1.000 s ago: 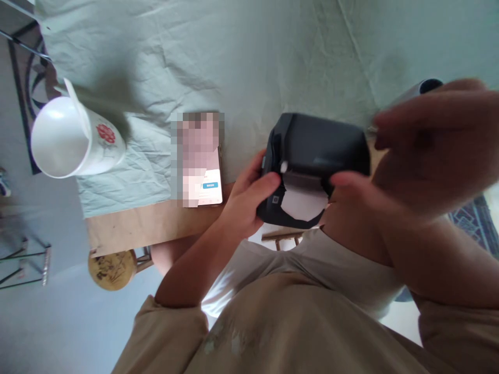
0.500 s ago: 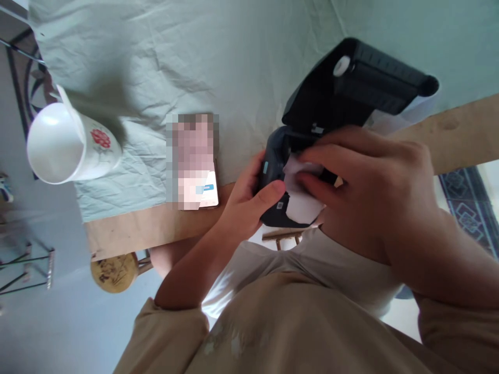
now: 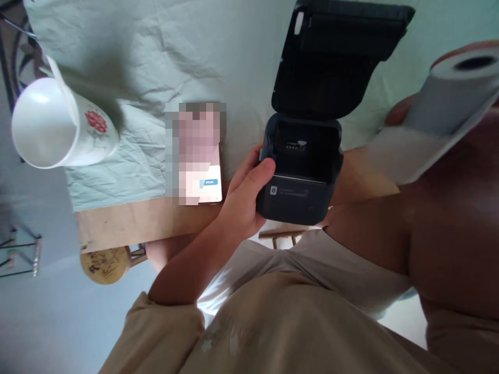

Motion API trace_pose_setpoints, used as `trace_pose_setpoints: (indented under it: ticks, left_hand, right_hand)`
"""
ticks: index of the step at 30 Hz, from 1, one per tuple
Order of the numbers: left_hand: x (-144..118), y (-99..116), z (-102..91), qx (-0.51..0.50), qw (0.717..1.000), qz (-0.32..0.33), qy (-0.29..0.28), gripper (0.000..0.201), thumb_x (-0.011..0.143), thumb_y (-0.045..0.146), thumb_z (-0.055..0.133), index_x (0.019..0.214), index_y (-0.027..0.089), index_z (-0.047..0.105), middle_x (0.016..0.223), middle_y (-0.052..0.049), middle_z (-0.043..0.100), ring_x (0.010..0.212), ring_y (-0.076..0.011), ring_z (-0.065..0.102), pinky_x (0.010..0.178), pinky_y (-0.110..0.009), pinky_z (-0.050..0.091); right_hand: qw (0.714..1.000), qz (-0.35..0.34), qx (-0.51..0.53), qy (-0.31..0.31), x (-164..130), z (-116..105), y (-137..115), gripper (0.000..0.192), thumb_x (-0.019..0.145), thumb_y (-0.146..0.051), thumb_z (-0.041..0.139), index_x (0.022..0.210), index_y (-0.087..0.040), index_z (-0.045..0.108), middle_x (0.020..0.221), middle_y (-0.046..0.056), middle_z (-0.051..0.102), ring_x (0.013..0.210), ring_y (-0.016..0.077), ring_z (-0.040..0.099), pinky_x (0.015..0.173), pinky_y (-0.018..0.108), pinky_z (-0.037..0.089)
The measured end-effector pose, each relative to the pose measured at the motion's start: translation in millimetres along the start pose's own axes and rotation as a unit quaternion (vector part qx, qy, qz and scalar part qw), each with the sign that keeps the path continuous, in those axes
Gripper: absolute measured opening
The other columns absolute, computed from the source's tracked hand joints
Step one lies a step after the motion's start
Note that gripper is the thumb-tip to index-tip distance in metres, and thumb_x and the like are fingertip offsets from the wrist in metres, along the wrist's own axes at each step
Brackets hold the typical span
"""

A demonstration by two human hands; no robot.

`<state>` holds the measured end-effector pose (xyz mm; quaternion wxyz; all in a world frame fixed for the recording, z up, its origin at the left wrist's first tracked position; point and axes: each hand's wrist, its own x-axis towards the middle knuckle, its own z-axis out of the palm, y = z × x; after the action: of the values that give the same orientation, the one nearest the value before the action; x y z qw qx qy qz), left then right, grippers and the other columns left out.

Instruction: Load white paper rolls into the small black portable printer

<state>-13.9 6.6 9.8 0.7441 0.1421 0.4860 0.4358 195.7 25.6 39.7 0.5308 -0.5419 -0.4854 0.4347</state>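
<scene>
My left hand is wrapped around the left side of a small black label printer, its thumb on the front face. The printer's lid stands swung up, and its paper bay shows bare inside. At the right edge, my right hand grips a white paper roll with its core hole turned up. A loose strip of paper trails from the roll toward the printer. Part of the right hand is hidden behind the roll.
A phone with a lit screen lies left of the printer on the pale green cloth. Further left, a white cup with a red flower stands on it. The wooden table edge runs below, with a round stool beneath.
My right hand has moved out of the printer to the right and now has the paper roll. White paper that covered the bay is gone from it. The printer has turned more upright.
</scene>
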Motion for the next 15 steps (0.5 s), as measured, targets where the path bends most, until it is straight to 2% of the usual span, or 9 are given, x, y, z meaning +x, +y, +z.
trace_pose_setpoints:
  ticks: [2,3,5,6,9,11,13,15]
  left_hand:
    - [1,0,-0.7,-0.008,1.0,-0.004,-0.004,0.043,0.083,0.042,0.083,0.12,0.024,0.07,0.097,-0.003,0.079,0.1,-0.0286,0.08,0.077,-0.034,0.068]
    - [1,0,-1.2,-0.01,1.0,-0.009,-0.007,0.045,0.083,0.043,0.083,0.121,0.024,0.069,0.097,-0.003,0.079,0.099,-0.0282,0.08,0.077,-0.034,0.068]
    - [-1,1,-2.0,-0.013,1.0,-0.018,-0.016,0.049,0.082,0.045,0.084,0.124,0.024,0.068,0.096,-0.003,0.079,0.097,-0.0271,0.08,0.077,-0.033,0.068]
    - [-2,1,-2.3,-0.013,0.999,-0.02,-0.021,0.05,0.082,0.045,0.084,0.124,0.024,0.068,0.096,-0.003,0.079,0.097,-0.0265,0.08,0.076,-0.032,0.067]
    - [-4,1,-3.5,-0.017,0.999,-0.011,-0.035,0.048,0.081,0.043,0.085,0.121,0.023,0.069,0.096,-0.003,0.079,0.093,-0.0248,0.08,0.072,-0.03,0.066]
    - [-3,1,-4.7,-0.018,0.999,-0.006,-0.046,0.047,0.08,0.043,0.085,0.12,0.023,0.069,0.096,-0.003,0.078,0.09,-0.024,0.08,0.069,-0.029,0.064]
    - [-2,0,-6.3,-0.019,0.998,-0.002,-0.056,0.048,0.079,0.044,0.086,0.119,0.024,0.07,0.095,-0.003,0.078,0.087,-0.0234,0.079,0.067,-0.029,0.063]
    - [0,-2,-8.1,-0.023,0.998,0.005,-0.065,0.049,0.078,0.046,0.086,0.119,0.023,0.07,0.096,-0.003,0.078,0.087,-0.0232,0.079,0.067,-0.029,0.062]
  right_hand:
    - [0.998,0.035,0.027,0.032,7,1,8,0.033,0.066,-0.041,0.08,0.089,-0.025,0.063,0.076,0.0,0.059,0.062,0.0137,0.061,0.044,0.026,0.042]
    - [0.999,0.026,0.024,0.03,9,1,14,0.033,0.066,-0.039,0.079,0.09,-0.024,0.062,0.072,-0.001,0.057,0.057,0.0125,0.058,0.041,0.025,0.04]
    - [0.999,-0.036,-0.023,0.018,9,-2,24,0.031,0.071,-0.036,0.078,0.093,-0.023,0.06,0.066,-0.004,0.053,0.05,0.0107,0.054,0.041,0.024,0.039]
    - [0.994,-0.076,-0.071,0.015,7,-4,28,0.028,0.076,-0.034,0.077,0.095,-0.023,0.06,0.065,-0.005,0.055,0.052,0.0106,0.057,0.045,0.024,0.042]
    - [0.948,-0.158,-0.277,0.021,2,-10,37,0.029,0.081,-0.035,0.078,0.104,-0.023,0.067,0.088,0.0,0.069,0.079,0.0146,0.07,0.07,0.032,0.055]
    - [0.905,-0.188,-0.381,0.023,1,-11,41,0.036,0.08,-0.034,0.08,0.112,-0.024,0.069,0.107,0.003,0.072,0.098,0.0196,0.072,0.085,0.038,0.057]
    - [0.878,-0.201,-0.435,-0.002,1,-10,47,0.044,0.079,-0.034,0.079,0.12,-0.024,0.068,0.11,0.006,0.073,0.1,0.0222,0.072,0.085,0.039,0.058]
    - [0.865,-0.202,-0.459,-0.02,0,-8,52,0.05,0.079,-0.035,0.08,0.126,-0.024,0.066,0.103,0.007,0.074,0.088,0.0215,0.072,0.076,0.036,0.056]
